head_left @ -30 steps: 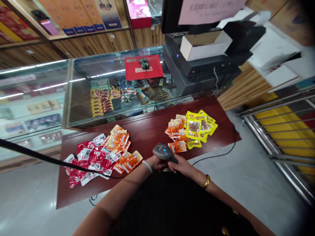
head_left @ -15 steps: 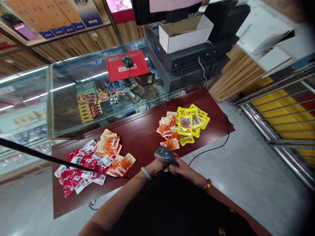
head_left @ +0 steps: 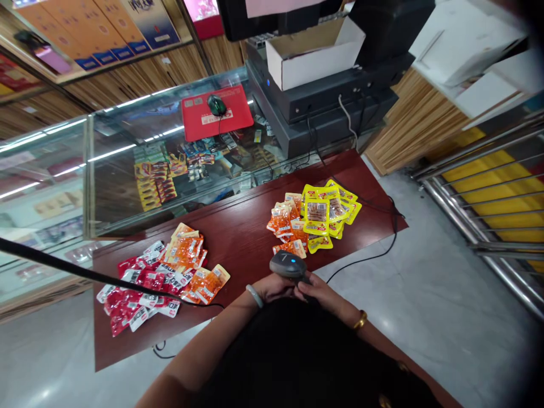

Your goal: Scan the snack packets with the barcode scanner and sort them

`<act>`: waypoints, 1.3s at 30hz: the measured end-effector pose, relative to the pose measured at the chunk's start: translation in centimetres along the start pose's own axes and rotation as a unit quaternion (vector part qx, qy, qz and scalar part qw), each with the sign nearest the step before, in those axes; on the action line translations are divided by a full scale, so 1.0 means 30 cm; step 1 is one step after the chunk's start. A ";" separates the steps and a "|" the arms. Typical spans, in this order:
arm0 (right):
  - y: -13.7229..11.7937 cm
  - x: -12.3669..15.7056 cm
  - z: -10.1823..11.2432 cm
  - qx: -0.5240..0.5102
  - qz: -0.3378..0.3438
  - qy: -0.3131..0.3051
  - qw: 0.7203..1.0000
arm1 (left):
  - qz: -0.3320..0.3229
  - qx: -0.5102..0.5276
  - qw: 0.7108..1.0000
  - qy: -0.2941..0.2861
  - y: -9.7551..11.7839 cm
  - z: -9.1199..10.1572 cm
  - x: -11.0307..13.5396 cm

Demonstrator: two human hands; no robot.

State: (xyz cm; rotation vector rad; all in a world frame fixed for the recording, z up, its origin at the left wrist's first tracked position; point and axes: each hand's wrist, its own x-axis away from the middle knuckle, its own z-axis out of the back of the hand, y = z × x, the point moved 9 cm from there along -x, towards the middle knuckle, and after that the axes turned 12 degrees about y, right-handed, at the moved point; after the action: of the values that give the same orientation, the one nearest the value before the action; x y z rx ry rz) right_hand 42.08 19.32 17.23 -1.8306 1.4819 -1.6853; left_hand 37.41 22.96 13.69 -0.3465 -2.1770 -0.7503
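A grey barcode scanner (head_left: 288, 264) with a blue light is held close to my body over the near edge of the dark red table (head_left: 246, 235). My left hand (head_left: 274, 287) and my right hand (head_left: 317, 290) are both closed around its handle. A pile of red and orange snack packets (head_left: 164, 273) lies on the table to the left. A pile of orange and yellow packets (head_left: 312, 217) lies to the right, just beyond the scanner's head.
A glass display counter (head_left: 140, 164) stands behind the table with a red mouse pad and mouse (head_left: 216, 106) on it. A black till machine (head_left: 323, 107) carries an open white box (head_left: 312, 54). Metal railings (head_left: 488, 192) run at right. A black cable (head_left: 85, 273) crosses the left.
The view has shifted slightly, moving everything a little left and down. Both hands stay on the scanner, which sits a bit nearer the right-hand pile.
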 end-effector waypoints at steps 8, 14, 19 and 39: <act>0.018 0.016 0.064 -0.068 -0.002 0.001 0.998 | -0.147 -0.133 0.976 0.095 0.077 0.117 -0.047; 0.114 0.035 0.167 -0.016 -0.028 0.093 0.995 | -0.320 -0.528 0.673 0.407 0.294 0.223 -0.008; 0.133 0.034 0.190 0.033 -0.014 0.136 0.990 | -0.263 -0.667 0.572 0.397 0.280 0.224 -0.049; 0.008 -0.165 -0.253 0.258 0.042 -0.038 0.964 | -0.161 -0.438 0.670 0.577 0.090 0.777 0.417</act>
State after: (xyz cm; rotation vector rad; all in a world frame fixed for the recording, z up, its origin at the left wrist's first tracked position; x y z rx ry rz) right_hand 36.41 26.35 16.39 -1.5066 0.9495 -1.7295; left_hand 16.59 39.46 12.33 0.0999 -0.5437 -1.6269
